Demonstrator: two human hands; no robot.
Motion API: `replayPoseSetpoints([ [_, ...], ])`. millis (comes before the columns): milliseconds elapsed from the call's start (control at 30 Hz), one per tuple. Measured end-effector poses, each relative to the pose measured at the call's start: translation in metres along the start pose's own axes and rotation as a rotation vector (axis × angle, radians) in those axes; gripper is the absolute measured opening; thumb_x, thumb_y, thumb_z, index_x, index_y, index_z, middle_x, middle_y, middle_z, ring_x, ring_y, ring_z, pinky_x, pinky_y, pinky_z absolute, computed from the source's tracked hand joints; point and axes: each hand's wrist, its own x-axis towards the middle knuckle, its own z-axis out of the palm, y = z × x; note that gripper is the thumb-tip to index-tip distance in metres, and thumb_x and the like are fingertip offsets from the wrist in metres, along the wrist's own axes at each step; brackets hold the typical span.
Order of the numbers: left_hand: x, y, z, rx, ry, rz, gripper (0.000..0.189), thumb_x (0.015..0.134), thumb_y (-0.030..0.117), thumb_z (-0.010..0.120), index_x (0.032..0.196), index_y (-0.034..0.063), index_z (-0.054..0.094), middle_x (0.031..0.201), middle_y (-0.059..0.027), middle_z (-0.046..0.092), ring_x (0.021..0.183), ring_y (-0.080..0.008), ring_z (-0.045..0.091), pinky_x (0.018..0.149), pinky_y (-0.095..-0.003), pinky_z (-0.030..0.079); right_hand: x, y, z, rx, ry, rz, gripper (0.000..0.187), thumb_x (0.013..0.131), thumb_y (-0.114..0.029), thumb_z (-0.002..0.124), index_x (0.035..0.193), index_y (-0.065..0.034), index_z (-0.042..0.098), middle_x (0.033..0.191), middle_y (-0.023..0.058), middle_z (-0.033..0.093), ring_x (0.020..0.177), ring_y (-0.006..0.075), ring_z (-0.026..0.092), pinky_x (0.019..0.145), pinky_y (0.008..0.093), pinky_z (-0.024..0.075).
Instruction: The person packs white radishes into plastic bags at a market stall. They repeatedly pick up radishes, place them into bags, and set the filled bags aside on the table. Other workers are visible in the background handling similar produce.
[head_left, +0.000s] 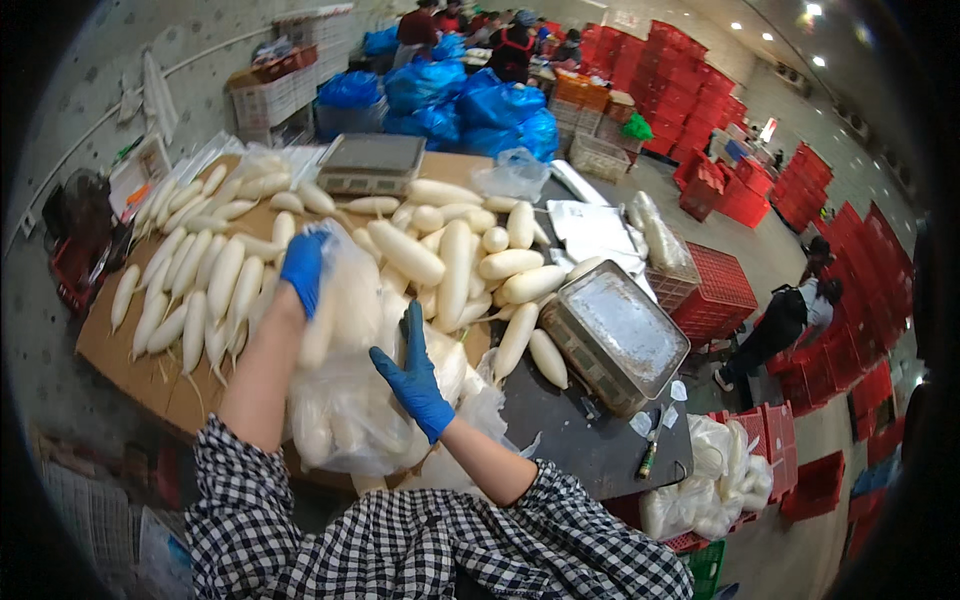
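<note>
My left hand (303, 271), in a blue glove, grips the upper part of a clear plastic bag (352, 420). White radishes show through the film, and the bag is partly blurred. To the right of that bag is my right hand (417, 386), also gloved, with thumb and fingers apart; whether it touches the plastic I cannot tell. Behind my hands lies a heap of white radishes (454, 274) on the table. More radishes (225, 279) lie in rows on the brown board (112, 345) at the left.
A worn scale (622, 330) stands right of the heap; another scale (371, 161) is behind it. A knife (651, 450) lies near the table's right edge (686, 457). Filled plastic bags (705, 480) sit in crates beyond it. Blue sacks (465, 105) and people are farther back.
</note>
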Motion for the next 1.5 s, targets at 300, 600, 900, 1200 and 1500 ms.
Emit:
replayPoseSetpoints([
  [300,-0.121,-0.005,0.111,0.131,-0.349,0.656,0.017,0.094,0.014,0.053,0.106,0.0059,0.061,0.098,0.0,0.06,0.091,-0.0102,0.056,0.08,-0.0233,0.047,-0.037,-0.073,-0.107,0.301,0.287,-0.036,0.082,0.083,-0.012,0.066,0.15,-0.005,0.018,0.148,0.014,0.031,0.13,0.0242,0.039,0.107,0.0355,0.0339],
  [600,-0.194,-0.167,0.169,0.178,-0.609,-0.026,0.019,0.094,0.014,0.056,0.102,-0.0028,0.06,0.087,-0.0087,0.065,0.08,-0.0123,0.057,0.074,-0.0277,0.049,-0.174,-0.027,-0.187,0.028,0.72,0.271,0.071,0.072,-0.018,0.075,0.134,-0.0048,0.043,0.134,0.0163,0.047,0.122,0.0306,0.046,0.102,0.04,0.0377],
  [900,-0.196,-0.227,0.163,0.22,-0.586,0.078,0.024,0.092,0.023,0.057,0.103,0.0018,0.062,0.086,-0.0173,0.067,0.077,-0.0278,0.066,0.069,-0.0352,0.049,-0.175,0.03,-0.199,-0.889,0.343,0.091,0.06,0.07,-0.021,0.079,0.122,-0.0048,0.055,0.132,0.0192,0.047,0.127,0.0372,0.04,0.106,0.0465,0.0329],
  [1200,-0.232,-0.221,0.167,0.388,-0.803,0.06,0.032,0.093,0.032,0.056,0.109,0.0047,0.061,0.092,-0.0226,0.065,0.083,-0.0345,0.064,0.074,-0.0382,0.049,-0.134,0.083,-0.208,-0.77,0.663,0.21,0.033,0.078,-0.014,0.067,0.108,-0.0071,0.057,0.112,0.0141,0.058,0.106,0.0303,0.056,0.089,0.032,0.045],
  [1500,-0.205,-0.198,0.123,0.114,-0.655,-0.363,0.027,0.092,0.027,0.062,0.1,0.0018,0.067,0.082,0.0027,0.062,0.074,-0.0068,0.051,0.067,-0.0242,0.044,-0.117,0.065,-0.217,-0.913,0.425,0.07,0.055,0.072,0.003,0.06,0.122,-0.0197,0.063,0.109,0.0122,0.067,0.099,0.0326,0.063,0.088,0.0355,0.05],
])
